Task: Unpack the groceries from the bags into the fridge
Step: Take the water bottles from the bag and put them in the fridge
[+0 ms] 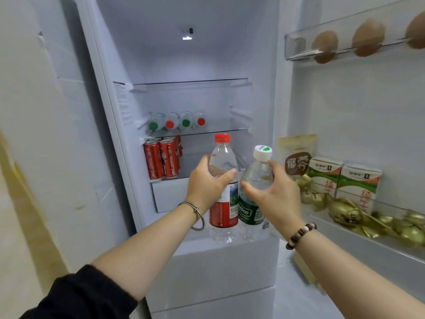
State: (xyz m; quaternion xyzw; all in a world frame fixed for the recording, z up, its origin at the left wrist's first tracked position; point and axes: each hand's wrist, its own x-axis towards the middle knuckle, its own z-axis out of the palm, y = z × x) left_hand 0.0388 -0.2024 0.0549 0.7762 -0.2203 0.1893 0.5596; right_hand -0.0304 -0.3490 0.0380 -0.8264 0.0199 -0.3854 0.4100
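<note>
The fridge [188, 56] stands open in front of me. My left hand [208, 183] grips a clear water bottle with a red cap and red label [223, 208], held upright before the lower shelf. My right hand [273, 194] grips a second water bottle with a white cap and green label [249, 210], tilted slightly and touching the first. Several water bottles [177, 122] lie on their sides on the middle glass shelf, caps toward me. Red cans [162, 157] stand on the shelf below, at the left.
The open door at the right carries eggs [324, 46] in the top rack. Milk cartons [342, 183], a snack pouch [297, 155] and gold-wrapped sweets [391, 226] fill the lower door rack. A white drawer [170, 194] sits under the can shelf. A wall lies at the left.
</note>
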